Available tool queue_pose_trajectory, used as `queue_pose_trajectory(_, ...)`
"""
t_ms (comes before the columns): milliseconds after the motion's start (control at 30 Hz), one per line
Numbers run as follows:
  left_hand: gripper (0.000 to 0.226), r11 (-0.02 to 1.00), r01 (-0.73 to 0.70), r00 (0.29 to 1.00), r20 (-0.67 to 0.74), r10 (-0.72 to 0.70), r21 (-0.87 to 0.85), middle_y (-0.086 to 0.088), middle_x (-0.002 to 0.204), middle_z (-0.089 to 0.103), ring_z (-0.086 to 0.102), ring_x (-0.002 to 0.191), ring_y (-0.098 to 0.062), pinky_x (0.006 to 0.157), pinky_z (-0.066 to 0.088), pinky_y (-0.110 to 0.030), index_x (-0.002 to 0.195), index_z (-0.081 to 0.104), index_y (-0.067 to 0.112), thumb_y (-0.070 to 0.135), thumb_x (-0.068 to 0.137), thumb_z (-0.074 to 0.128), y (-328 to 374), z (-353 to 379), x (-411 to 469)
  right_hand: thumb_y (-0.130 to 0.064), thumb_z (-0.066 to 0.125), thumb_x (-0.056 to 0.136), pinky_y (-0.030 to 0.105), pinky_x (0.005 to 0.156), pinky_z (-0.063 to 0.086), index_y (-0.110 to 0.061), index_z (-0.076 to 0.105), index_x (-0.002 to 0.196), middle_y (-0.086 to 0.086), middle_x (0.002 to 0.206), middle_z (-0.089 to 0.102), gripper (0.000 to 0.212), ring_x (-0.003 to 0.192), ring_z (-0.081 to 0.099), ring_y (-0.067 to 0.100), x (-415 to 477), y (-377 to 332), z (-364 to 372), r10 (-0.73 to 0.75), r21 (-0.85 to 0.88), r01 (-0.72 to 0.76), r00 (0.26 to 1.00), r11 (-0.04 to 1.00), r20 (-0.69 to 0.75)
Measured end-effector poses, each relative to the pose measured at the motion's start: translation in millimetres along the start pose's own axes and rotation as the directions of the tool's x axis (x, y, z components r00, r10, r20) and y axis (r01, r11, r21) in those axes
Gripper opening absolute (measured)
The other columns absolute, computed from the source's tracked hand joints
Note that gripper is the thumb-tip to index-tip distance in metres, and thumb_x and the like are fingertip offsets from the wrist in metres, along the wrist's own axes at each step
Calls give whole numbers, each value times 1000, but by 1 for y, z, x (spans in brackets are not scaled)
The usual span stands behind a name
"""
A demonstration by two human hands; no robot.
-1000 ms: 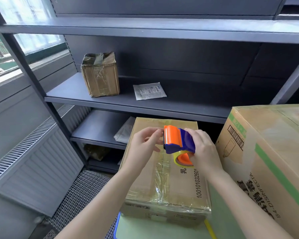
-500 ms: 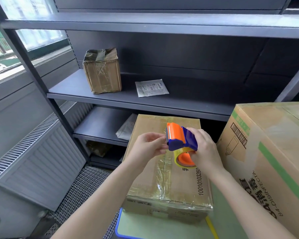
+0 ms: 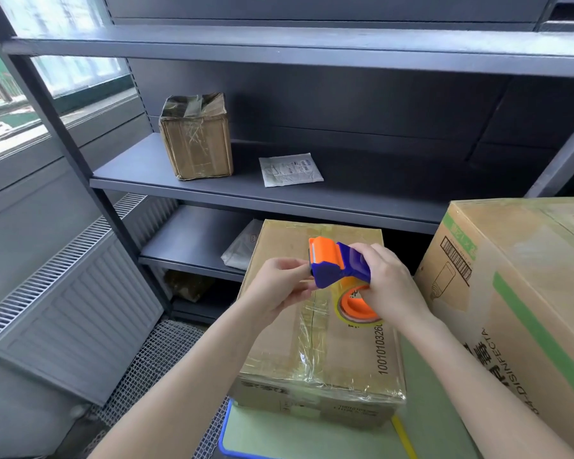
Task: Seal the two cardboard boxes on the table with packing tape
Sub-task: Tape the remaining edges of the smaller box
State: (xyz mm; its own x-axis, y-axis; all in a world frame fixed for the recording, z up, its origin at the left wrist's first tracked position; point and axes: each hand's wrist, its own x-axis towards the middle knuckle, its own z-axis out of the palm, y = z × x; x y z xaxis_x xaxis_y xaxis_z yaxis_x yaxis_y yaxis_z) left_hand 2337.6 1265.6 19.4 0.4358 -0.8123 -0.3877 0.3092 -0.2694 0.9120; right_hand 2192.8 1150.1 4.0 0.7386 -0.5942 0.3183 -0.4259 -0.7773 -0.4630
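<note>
Aloft, tape dispenser (image 3: pixel 332 271) in right hand (image 3: pixel 392 286)

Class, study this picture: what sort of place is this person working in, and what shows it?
Probably a storeroom or packing room: metal shelving holds a taped box, a cardboard carton and a bigger carton stand on the table, and the right hand grips a tape dispenser.
</note>
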Motion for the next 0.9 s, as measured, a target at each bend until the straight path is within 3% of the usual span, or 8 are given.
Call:
queue_pose_trajectory(200,9,991,-44,999,8,43,125,-4,72,52,47,60,-9,58,48,-17,95,63,4,8,88,61,0,-7,2,8,67,68,26,75,41,-10,52,123,6,109,56,60,101,49,23,4,0,0,-2,45,2,1000,999,5)
queue_pose_trajectory(267,13,999,-17,998,59,15,32,-3,71,47,43,56,-9,54,46,-17,100,62,3,8,88,62,-1,-9,3,11,62,68,27,74,41,-11,55,118,5,104,56,55,95,50,22,6,1,1,34,127,-37,999,991,25)
queue_pose_trajectory(433,16,967,2,993,113,28,-256,1,68,53,40,50,-6,42,33,-15,78,63,10,18,69,73,-4,-4,-1,5,62,72,28,72,46,-22,60,105,-6,90,64,43,85,58,16,8,-3,5,132,358,-153,988,921,82)
queue_pose_trajectory(533,17,983,-181,983,-30,180,-31,9,62,50,42,52,-4,45,36,-14,73,64,19,30,72,77,-4,-1,-5,-3,67,75,27,64,43,-28,59,85,-11,71,61,28,69,56,9,7,-5,5,143,482,-189,981,855,131)
queue_pose_trajectory(633,17,891,-394,895,-124,428,227,15,58,51,45,54,-2,50,37,-13,70,62,24,33,75,76,-2,0,-5,-5,70,75,21,58,43,-24,61,79,-12,64,61,21,60,53,3,8,-7,4,135,554,-203,977,807,163)
queue_pose_trajectory(733,13,727,-563,768,-78,636,393,15,67,45,40,57,-7,56,36,-18,77,62,30,26,78,75,-1,-2,-4,-7,72,75,15,55,42,-24,61,78,-13,63,61,20,58,52,-2,9,-9,3,132,562,-205,977,802,168)
queue_pose_trajectory(833,15,611,-598,711,-9,703,519,11,75,48,39,60,-6,60,38,-20,82,65,41,27,83,70,-5,-3,-2,-9,73,76,14,55,42,-24,61,78,-11,64,62,19,60,53,-3,8,-10,4,144,558,-212,976,802,163)
queue_pose_trajectory(900,12,540,-596,679,13,734,594,7,79,52,39,59,-6,59,35,-16,89,68,37,25,85,67,-7,-2,-1,-7,71,76,11,53,40,-26,58,74,-13,60,60,23,57,52,-4,8,-9,4,149,544,-215,975,811,162)
